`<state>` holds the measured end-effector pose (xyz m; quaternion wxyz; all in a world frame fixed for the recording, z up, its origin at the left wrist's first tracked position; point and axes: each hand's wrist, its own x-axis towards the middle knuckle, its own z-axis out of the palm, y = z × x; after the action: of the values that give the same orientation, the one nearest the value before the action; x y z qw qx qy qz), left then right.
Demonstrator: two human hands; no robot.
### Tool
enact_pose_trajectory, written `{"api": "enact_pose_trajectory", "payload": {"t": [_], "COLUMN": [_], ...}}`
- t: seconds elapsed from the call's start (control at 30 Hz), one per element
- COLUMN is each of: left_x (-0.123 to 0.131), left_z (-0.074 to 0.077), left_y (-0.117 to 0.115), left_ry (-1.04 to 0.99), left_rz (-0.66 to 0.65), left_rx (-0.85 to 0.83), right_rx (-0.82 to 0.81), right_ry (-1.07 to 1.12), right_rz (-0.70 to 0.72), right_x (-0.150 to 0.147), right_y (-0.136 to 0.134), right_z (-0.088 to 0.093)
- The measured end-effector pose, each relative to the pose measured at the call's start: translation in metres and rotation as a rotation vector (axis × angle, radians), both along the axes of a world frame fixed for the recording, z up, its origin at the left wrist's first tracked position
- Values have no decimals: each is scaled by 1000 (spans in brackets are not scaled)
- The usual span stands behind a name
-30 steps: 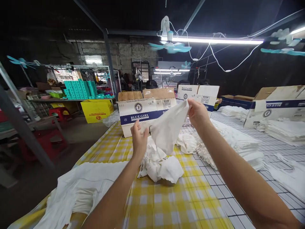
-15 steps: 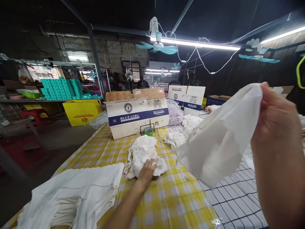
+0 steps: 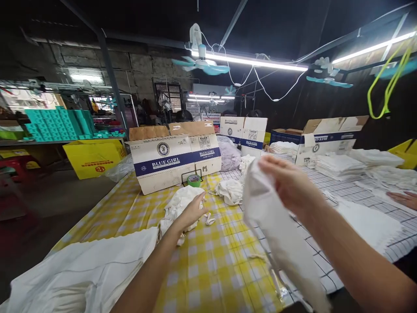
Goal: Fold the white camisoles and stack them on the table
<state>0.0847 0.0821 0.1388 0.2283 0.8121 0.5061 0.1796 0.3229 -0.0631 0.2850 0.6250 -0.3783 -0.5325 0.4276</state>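
My right hand (image 3: 288, 180) is closed on the top edge of a thin white cloth piece (image 3: 280, 234), which hangs in folds over the table and is blurred by motion. My left hand (image 3: 192, 214) hovers beside a crumpled heap of white cloth pieces (image 3: 180, 200); thumb and fingers are apart, with nothing seen between them. A stack of flat white cloth pieces (image 3: 81, 265) lies at the near left, beside my left forearm. Another crumpled white bundle (image 3: 230, 191) rests farther back, between my hands.
A yellow checked tablecloth (image 3: 195, 278) covers the table. Green tape (image 3: 194, 181) sits before a Blue Girl carton (image 3: 176, 161). At the right are white cloth stacks (image 3: 340, 166), another open carton (image 3: 332, 139) and another person's hand (image 3: 404, 199). A yellow box (image 3: 94, 158) stands left.
My right hand has moved left and lower with the white cloth, which now hangs down. My left hand has come up off the crumpled heap. The view has turned right.
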Motion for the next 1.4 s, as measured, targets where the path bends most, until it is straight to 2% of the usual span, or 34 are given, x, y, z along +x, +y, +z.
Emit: {"api": "enact_pose_trajectory", "payload": {"t": [0.07, 0.1, 0.17, 0.23, 0.33, 0.43, 0.5, 0.63, 0.73, 0.8, 0.9, 0.97, 1.03, 1.13, 1.17, 1.23, 1.3, 1.33, 1.4], "left_x": [19, 25, 31, 28, 12, -5, -13, -21, -29, -36, -48, -53, -57, -63, -65, -67, -68, -67, -63], "left_z": [27, 38, 53, 57, 52, 49, 54, 67, 72, 71, 68, 68, 71, 82, 85, 85, 73, 61, 27], "left_y": [-28, -42, -63, -71, -66, -55, -54, -65, -74, -76, -75, -76, -80, -92, -94, -93, -82, -73, -54], "left_ry": [-488, -640, -803, -803, -740, -673, -566, -236, -56, -16, -77, -202, -393, -656, -711, -756, -740, -702, -552], "left_rz": [-305, -402, -512, -512, -339, -128, -3, 219, 316, 345, 335, 291, 199, 37, -1, -37, -9, 29, 147], "left_rx": [-117, -188, -329, -437, -412, -169, 37, 411, 565, 578, 469, 339, 139, -282, -398, -525, -519, -472, -307], "right_rx": [-185, -259, -318, -310, -271, -211, -126, 80, 166, 207, 203, 138, 59, -43, -70, -112, -159, -193, -276], "right_ry": [15, 7, -38, -89, -213, -438, -625, -855, -863, -846, -775, -682, -579, -426, -386, -345, -381, -447, -642], "right_rz": [171, 240, 282, 281, 323, 334, 190, -231, -414, -509, -553, -491, -378, -194, -142, -72, -64, -93, -184], "right_x": [-19, -27, -36, -36, -26, -16, -14, -17, -18, -18, -15, -14, -13, -12, -10, -6, -1, 1, 3], "right_y": [7, 12, 23, 29, 31, 35, 42, 54, 52, 47, 40, 36, 33, 28, 27, 30, 40, 47, 64], "right_z": [-10, -16, -25, -30, -30, -35, -43, -57, -55, -50, -43, -41, -39, -35, -33, -33, -40, -48, -73]}}
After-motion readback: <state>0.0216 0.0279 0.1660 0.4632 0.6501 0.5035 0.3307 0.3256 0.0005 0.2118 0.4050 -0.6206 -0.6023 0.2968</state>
